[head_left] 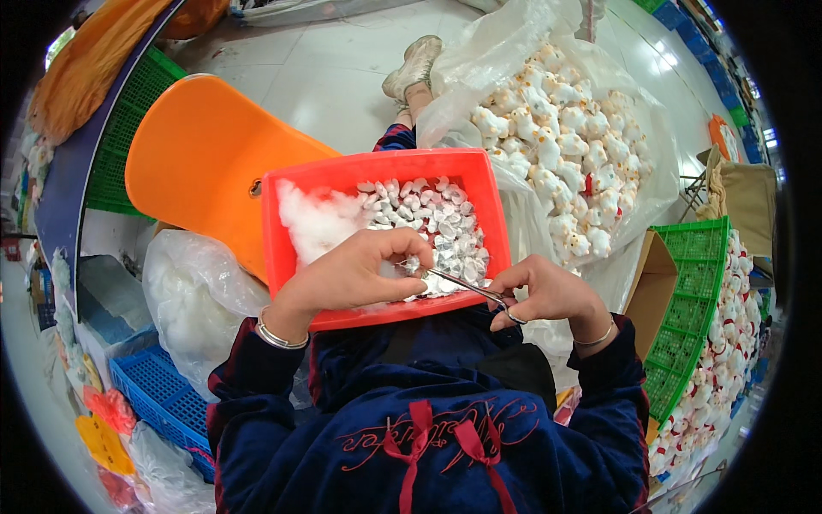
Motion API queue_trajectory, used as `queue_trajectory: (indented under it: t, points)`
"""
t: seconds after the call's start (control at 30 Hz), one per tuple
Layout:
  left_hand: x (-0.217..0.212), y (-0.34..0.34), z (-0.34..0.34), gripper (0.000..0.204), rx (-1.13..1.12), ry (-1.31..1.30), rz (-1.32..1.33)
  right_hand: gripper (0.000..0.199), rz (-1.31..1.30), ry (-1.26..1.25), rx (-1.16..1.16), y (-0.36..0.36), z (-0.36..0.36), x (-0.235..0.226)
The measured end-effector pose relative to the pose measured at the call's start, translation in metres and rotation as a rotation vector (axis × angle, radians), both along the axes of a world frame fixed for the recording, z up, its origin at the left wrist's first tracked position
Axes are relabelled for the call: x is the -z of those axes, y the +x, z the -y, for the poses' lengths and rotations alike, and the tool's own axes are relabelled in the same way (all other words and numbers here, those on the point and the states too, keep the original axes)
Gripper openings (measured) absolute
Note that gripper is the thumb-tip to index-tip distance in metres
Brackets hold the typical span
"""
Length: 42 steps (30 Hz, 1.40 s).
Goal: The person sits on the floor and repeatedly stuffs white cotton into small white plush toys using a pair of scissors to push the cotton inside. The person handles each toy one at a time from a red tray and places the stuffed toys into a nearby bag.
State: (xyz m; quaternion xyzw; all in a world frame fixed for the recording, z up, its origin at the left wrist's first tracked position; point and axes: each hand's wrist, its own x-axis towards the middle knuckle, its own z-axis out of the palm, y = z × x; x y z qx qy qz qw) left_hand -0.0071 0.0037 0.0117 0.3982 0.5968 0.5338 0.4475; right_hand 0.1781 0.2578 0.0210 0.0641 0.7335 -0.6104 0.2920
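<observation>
A red plastic tray (282,257) rests on my lap, holding white stuffing fluff (315,221) at its left and several small white soft pieces (432,218) at its right. My left hand (355,272) hovers over the tray's near side, fingers curled around a small white piece that is mostly hidden. My right hand (548,295) grips the handle end of thin metal forceps (467,287), whose tips point left into the left hand's fingers.
A clear plastic bag of small white stuffed toys (565,137) lies ahead on the right. A green crate (693,291) with more toys stands at right. An orange chair seat (201,158) is at left, with a bag of fluff (188,300) and a blue crate (163,398) below it.
</observation>
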Motion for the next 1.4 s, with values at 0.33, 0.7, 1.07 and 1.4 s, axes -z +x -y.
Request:
queue_trajectory:
  t: [0.33,0.7,1.07,1.4]
  points:
    - [-0.009,-0.02,-0.007,0.006,0.069,0.062,-0.215,0.026,0.13,-0.153,0.084,0.006,0.002,-0.003]
    - [0.001,-0.026,0.0,0.034,-0.036,-0.064,-0.167,0.023,0.078,0.029,0.147,0.018,-0.017,-0.008]
    - [0.021,0.007,-0.019,0.018,-0.267,-0.105,0.142,0.024,0.059,0.031,0.151,0.016,-0.011,-0.01]
    - [0.032,0.035,-0.027,0.015,-0.56,0.161,0.703,0.024,-0.07,0.02,0.225,0.018,0.004,0.005]
